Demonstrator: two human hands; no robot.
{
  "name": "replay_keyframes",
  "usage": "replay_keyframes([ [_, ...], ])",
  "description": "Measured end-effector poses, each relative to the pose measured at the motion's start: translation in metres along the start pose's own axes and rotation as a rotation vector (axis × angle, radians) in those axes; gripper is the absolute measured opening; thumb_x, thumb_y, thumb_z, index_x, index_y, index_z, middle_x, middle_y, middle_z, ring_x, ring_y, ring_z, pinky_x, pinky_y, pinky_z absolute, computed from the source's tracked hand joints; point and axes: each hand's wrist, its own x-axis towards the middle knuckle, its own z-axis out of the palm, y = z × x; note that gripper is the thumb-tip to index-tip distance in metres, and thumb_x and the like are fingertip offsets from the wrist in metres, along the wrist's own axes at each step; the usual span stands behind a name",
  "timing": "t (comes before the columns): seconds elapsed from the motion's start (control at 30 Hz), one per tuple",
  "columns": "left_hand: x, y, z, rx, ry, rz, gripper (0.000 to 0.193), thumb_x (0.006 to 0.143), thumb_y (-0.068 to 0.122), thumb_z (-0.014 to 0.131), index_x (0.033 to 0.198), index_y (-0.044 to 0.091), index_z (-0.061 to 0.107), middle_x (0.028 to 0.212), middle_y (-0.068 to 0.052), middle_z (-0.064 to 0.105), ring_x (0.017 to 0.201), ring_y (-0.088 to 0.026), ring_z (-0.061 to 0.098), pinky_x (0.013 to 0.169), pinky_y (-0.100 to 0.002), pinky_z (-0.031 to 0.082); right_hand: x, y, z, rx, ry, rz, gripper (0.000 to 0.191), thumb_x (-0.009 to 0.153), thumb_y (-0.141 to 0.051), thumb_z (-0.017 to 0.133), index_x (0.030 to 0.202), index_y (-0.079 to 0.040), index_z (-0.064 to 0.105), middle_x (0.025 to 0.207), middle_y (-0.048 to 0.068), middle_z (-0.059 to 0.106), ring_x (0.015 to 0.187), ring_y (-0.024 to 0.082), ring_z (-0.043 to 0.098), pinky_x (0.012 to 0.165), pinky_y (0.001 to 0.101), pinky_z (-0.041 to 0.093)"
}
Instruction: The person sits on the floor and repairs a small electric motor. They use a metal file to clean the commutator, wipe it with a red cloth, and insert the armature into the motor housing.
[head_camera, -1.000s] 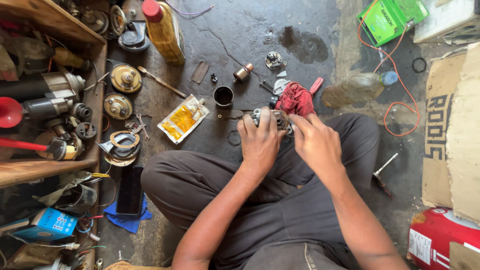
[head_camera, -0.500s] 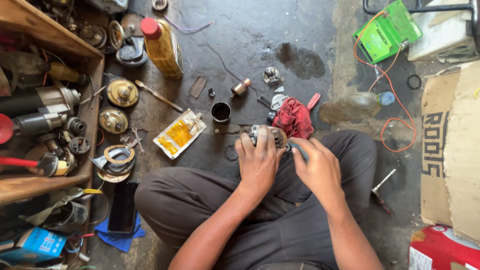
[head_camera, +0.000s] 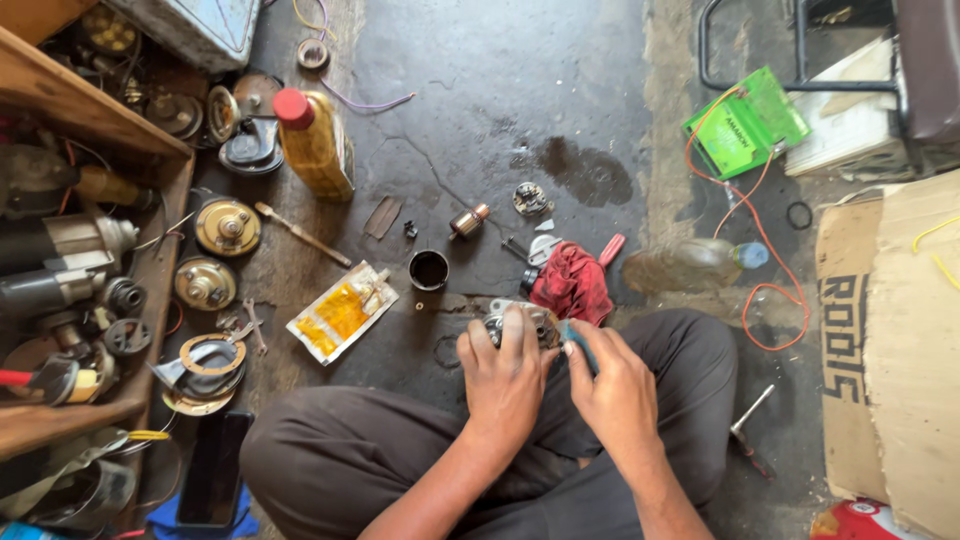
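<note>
Both hands grip one small round grey metal motor part (head_camera: 520, 322): left hand (head_camera: 503, 375) wrapped over it, right hand (head_camera: 612, 385) pinching its edge.

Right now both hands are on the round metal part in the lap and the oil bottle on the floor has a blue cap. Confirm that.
Not quite: the head view shows the oil bottle with a red cap. The left hand and right hand are on the round metal part.

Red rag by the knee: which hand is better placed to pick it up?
Probably the right hand: it lies nearer the red rag, while the left hand covers and steadies the round metal part.
</note>
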Motion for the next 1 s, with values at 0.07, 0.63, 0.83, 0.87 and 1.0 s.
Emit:
replay_keyframes([
  [0.07,-0.001,0.0,0.0,0.007,-0.008,-0.006,0.063,0.088,0.044,0.07,0.128,-0.004,0.063,0.135,-0.014,0.048,0.114,-0.045,0.044,0.099,-0.055,0.038,-0.001,0.0,-0.001,-0.011,-0.03,0.035,0.027,0.09,-0.015,0.07,0.116,-0.009,0.071,0.097,0.013,0.072,0.087,0.037,0.07,0.071,0.0438,0.056],
  [0.63,-0.007,0.0,-0.001,0.018,-0.029,-0.014,0.061,0.089,0.046,0.07,0.128,-0.002,0.065,0.138,-0.012,0.049,0.114,-0.044,0.044,0.1,-0.055,0.038,-0.006,-0.007,0.002,-0.169,-0.029,0.009,0.027,0.091,-0.017,0.069,0.117,-0.009,0.072,0.093,0.011,0.069,0.078,0.038,0.068,0.064,0.047,0.055],
  [0.83,-0.014,0.002,-0.008,0.024,-0.02,-0.013,0.063,0.09,0.046,0.071,0.13,-0.001,0.065,0.139,-0.011,0.049,0.117,-0.044,0.045,0.1,-0.055,0.039,-0.009,-0.012,-0.007,-0.158,-0.077,0.035,0.025,0.09,-0.017,0.07,0.114,-0.011,0.073,0.091,0.01,0.07,0.077,0.037,0.069,0.064,0.0457,0.055],
  [0.87,-0.014,0.002,-0.01,0.02,-0.022,-0.017,0.063,0.09,0.046,0.071,0.13,-0.001,0.065,0.139,-0.011,0.049,0.117,-0.044,0.044,0.099,-0.055,0.04,-0.01,-0.013,-0.009,-0.155,-0.088,0.036,0.025,0.089,-0.016,0.07,0.113,-0.011,0.073,0.09,0.01,0.07,0.077,0.037,0.069,0.064,0.0453,0.055],
  [1.0,-0.019,0.002,-0.017,0.036,-0.039,-0.021,0.062,0.092,0.046,0.071,0.132,0.0,0.065,0.138,-0.012,0.048,0.119,-0.045,0.044,0.099,-0.055,0.04,-0.01,-0.014,-0.011,-0.12,-0.107,0.038,0.026,0.087,-0.015,0.071,0.113,-0.01,0.073,0.089,0.009,0.07,0.076,0.035,0.069,0.062,0.0431,0.055],
])
